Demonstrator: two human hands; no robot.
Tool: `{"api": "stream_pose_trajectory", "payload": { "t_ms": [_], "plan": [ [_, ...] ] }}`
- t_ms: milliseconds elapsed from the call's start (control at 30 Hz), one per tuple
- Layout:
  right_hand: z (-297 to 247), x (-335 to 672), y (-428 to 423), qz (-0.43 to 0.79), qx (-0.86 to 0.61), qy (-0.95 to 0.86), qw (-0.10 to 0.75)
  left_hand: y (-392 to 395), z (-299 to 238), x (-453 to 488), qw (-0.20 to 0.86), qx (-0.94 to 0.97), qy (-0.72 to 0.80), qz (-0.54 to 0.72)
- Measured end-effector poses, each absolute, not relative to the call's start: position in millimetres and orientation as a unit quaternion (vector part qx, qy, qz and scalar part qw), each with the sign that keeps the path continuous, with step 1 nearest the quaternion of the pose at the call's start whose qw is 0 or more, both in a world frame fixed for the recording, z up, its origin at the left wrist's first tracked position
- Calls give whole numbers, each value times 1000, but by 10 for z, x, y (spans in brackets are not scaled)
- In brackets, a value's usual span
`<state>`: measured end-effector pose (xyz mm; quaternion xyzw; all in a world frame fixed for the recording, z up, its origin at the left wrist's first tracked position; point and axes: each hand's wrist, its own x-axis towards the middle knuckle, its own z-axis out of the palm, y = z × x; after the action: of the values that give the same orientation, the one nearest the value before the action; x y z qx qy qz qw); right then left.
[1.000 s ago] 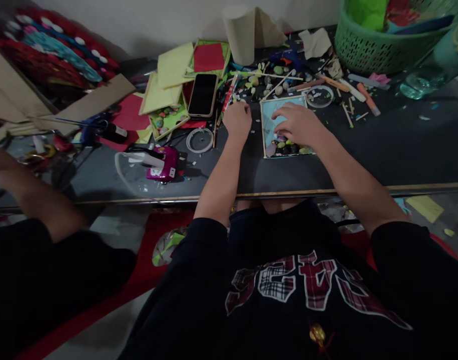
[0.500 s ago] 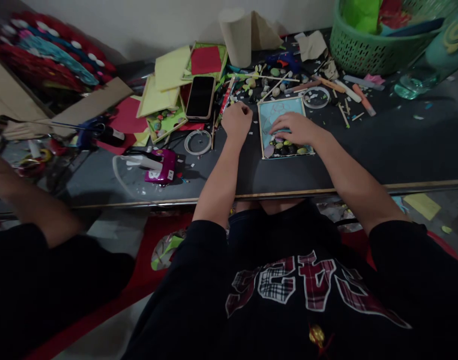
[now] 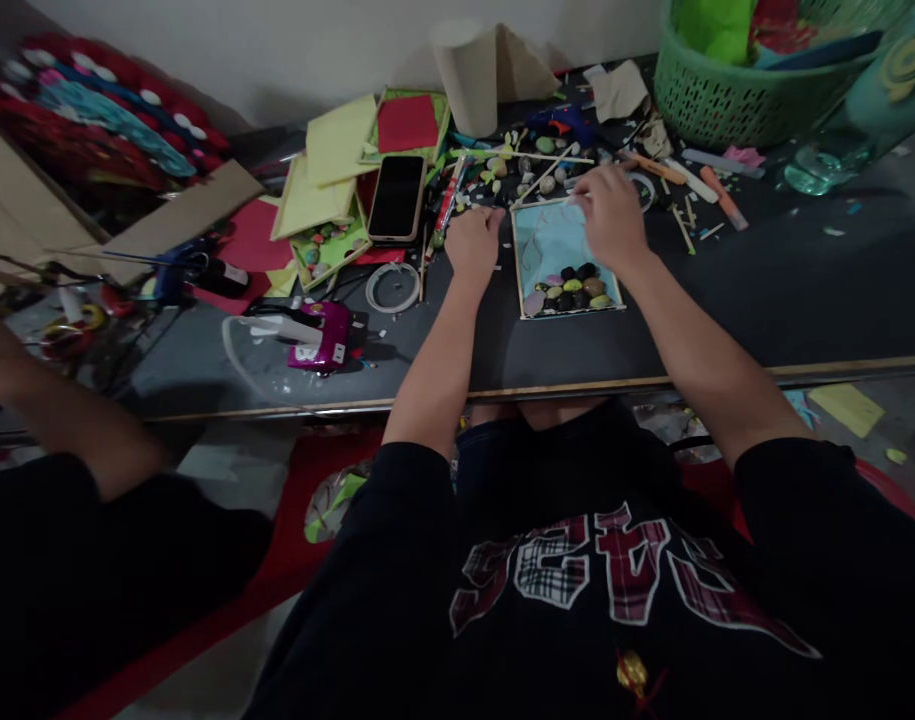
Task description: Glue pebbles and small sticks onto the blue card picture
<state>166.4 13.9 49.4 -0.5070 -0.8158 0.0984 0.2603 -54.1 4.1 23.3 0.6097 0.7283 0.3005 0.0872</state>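
Note:
A small wood-framed picture with a light blue ground lies flat on the dark table, with several painted pebbles glued along its near edge. My left hand rests curled on the table just left of the frame; what its fingers hold, if anything, is hidden. My right hand is over the frame's far right corner, fingers pinched together near loose pebbles and sticks; I cannot make out what they pinch.
A phone lies among coloured papers at back left. A tape ring, a purple gadget, a green basket, a paper roll and crayons surround the work. Another person's arm is at far left.
My right hand has lifted off the pebbles in the frame and moved away to its far right corner. The pebbles now show uncovered. My left hand has stayed put.

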Motion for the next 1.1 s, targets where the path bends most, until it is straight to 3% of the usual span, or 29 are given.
{"api": "stream_pose_trajectory", "payload": {
  "t_ms": [100,333,667,900,1100],
  "plan": [
    [440,1837,275,63,-573,-760,300,13,297,-551,102,616,728,283],
    [190,1880,422,104,-552,-789,250,-34,363,-529,104,602,747,262],
    [387,1943,326,74,-652,-705,267,11,340,-596,78,595,741,301],
    [206,1999,443,90,-598,-737,303,55,294,-580,135,606,717,319],
    [255,1924,359,87,-606,-742,273,98,240,-609,138,668,638,356]
  ]
}}
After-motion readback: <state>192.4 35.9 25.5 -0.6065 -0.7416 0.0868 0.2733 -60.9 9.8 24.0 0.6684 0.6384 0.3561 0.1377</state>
